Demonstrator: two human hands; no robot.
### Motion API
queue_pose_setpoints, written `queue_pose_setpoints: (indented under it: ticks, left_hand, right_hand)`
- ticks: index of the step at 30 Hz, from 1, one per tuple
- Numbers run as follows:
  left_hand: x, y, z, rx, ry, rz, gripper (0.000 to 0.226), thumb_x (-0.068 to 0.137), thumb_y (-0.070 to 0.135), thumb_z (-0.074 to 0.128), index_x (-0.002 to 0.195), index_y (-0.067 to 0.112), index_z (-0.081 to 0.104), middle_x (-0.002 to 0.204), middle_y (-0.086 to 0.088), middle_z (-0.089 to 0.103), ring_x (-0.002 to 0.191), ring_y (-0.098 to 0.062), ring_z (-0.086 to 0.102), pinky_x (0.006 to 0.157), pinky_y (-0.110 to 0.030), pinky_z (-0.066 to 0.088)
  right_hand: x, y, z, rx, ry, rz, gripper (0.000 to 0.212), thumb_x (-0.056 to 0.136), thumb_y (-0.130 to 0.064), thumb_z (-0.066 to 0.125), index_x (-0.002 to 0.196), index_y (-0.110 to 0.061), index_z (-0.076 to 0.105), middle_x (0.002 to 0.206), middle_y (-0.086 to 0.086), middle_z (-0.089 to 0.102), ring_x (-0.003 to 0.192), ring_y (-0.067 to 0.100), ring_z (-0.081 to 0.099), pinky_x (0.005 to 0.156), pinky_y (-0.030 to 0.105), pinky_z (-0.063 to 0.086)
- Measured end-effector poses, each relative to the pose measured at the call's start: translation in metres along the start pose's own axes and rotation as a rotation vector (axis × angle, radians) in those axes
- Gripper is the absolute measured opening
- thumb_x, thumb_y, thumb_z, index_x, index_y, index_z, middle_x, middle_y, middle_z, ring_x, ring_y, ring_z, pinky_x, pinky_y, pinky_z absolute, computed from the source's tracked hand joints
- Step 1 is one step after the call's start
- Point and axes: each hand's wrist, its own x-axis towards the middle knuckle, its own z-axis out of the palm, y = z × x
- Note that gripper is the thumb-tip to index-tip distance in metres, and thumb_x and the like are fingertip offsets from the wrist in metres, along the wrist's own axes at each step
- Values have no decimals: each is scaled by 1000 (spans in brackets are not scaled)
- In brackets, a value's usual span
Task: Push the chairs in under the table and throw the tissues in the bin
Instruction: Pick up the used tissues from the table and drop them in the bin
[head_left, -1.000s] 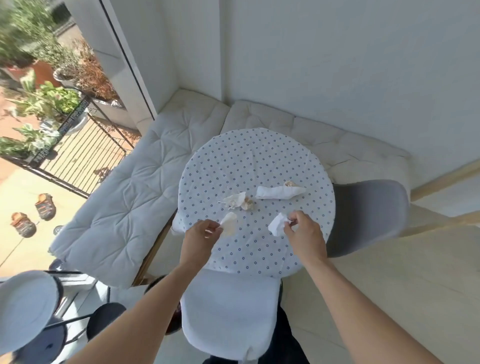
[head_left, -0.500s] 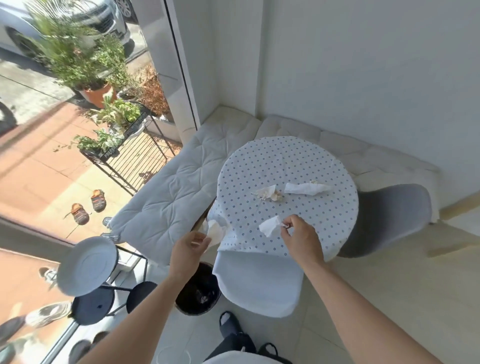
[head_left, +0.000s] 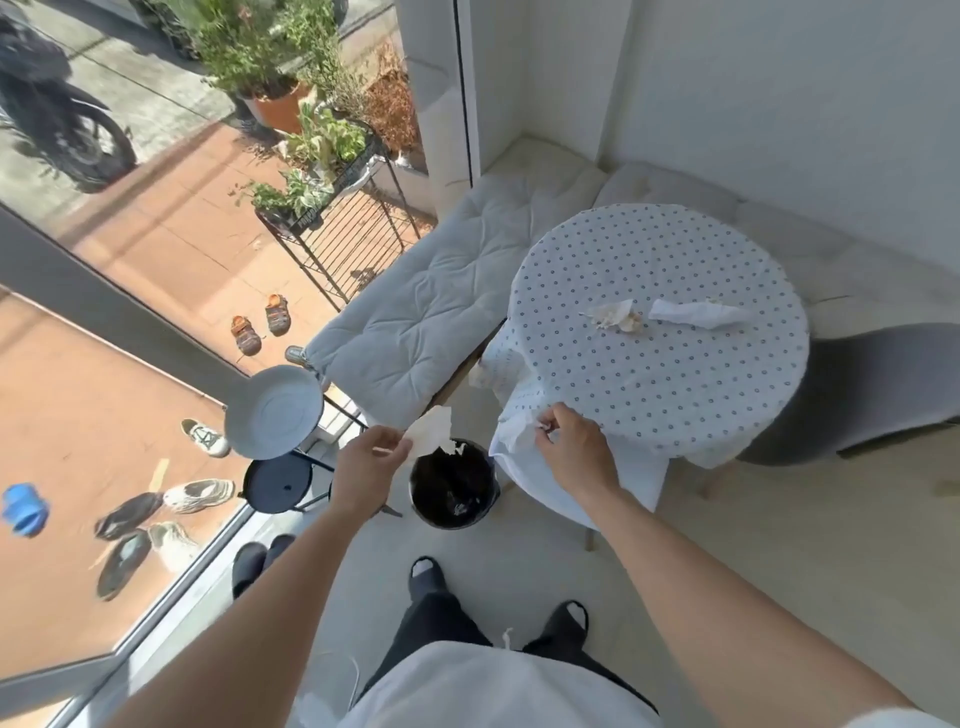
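Observation:
My left hand (head_left: 366, 464) pinches a white tissue (head_left: 432, 430) just above the far left rim of the black bin (head_left: 453, 485) on the floor. At the near edge of the round dotted table (head_left: 660, 291), my right hand (head_left: 574, 453) grips a second white tissue (head_left: 519, 434). Two more tissues lie on the tabletop, a crumpled one (head_left: 613, 315) and a rolled one (head_left: 696, 313). A white chair (head_left: 636, 480) is tucked in at the table's near side and a grey chair (head_left: 862, 389) at its right.
A cushioned corner bench (head_left: 431, 306) wraps the table's far and left sides. Black stools (head_left: 278, 480) and a round white seat (head_left: 274, 410) stand left of the bin by the glass wall. My slippered feet (head_left: 426, 571) are on the pale floor below.
The view has swung left and down, bringing the bin into sight. My left hand carried its tissue off the table to above the bin; my right hand drew its tissue to the table's near edge.

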Motion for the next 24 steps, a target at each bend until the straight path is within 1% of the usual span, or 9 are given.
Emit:
queue_pose_setpoints:
  ticks: [3,7,11,13,16,19,20,22,24]
  left_hand:
    - [15,-23,-21,35,-11,-21,14,92,36,74,96,23,77,94,9,77,84,-7,70,72,-30,49]
    - [45,-50,-46,69,-67,-26,10,93,34,73,93,25,78,89,11,77,81,-7,71,73,-32,53]
    - [77,-75,-65,47,-152,-49,9,95,32,72,92,26,78,88,10,77,79,-8,71,67,-27,53]
    - [94,-90,-71,49,-197,-58,9,96,31,71,92,26,78,84,10,77,75,-9,71,65,-26,54]
    - [113,-109,-71,81,-262,-69,10,97,31,70,91,28,77,81,12,76,70,-10,71,58,-22,52]
    - [132,-126,-62,119,-304,-81,10,97,29,69,93,24,76,85,7,76,75,-9,71,60,-22,50]
    - [138,-132,-57,134,-322,-87,10,97,29,69,93,23,76,86,7,76,76,-8,71,62,-22,50]
    - [153,-145,-45,158,-354,-102,10,97,31,68,93,25,75,86,8,75,78,-6,69,65,-23,49]
    - [168,-158,-29,180,-373,-116,9,97,32,69,92,27,74,87,11,75,80,-5,69,65,-22,47]
  right_hand:
    - [2,-18,25,1,-28,19,3,96,-24,62,97,-22,60,99,-5,68,90,21,62,73,40,54]
    - [6,-41,64,-5,-28,90,6,95,-26,62,98,-20,62,99,-4,69,90,23,64,71,40,55]
    - [8,-62,105,-15,-57,172,6,94,-25,62,96,-20,60,98,-2,68,88,26,62,69,41,54]
    - [12,-69,127,-18,-70,197,5,93,-24,62,96,-20,60,98,-2,67,89,27,63,68,39,53]
    - [18,-76,154,-35,-83,248,6,96,-24,60,101,-20,61,96,-5,64,90,24,62,63,33,46]
    - [27,-75,179,-73,-116,305,9,98,-28,56,104,-24,61,95,-12,60,93,17,58,59,25,34]
    - [31,-72,188,-61,-133,320,9,98,-27,55,104,-24,62,95,-13,61,94,16,58,60,24,35]
    - [42,-60,208,-27,-147,342,10,95,-26,56,102,-25,62,98,-13,64,95,17,61,68,29,42]
    - [54,-47,229,-42,-169,363,10,93,-27,55,100,-27,62,99,-10,66,95,18,61,70,33,45]
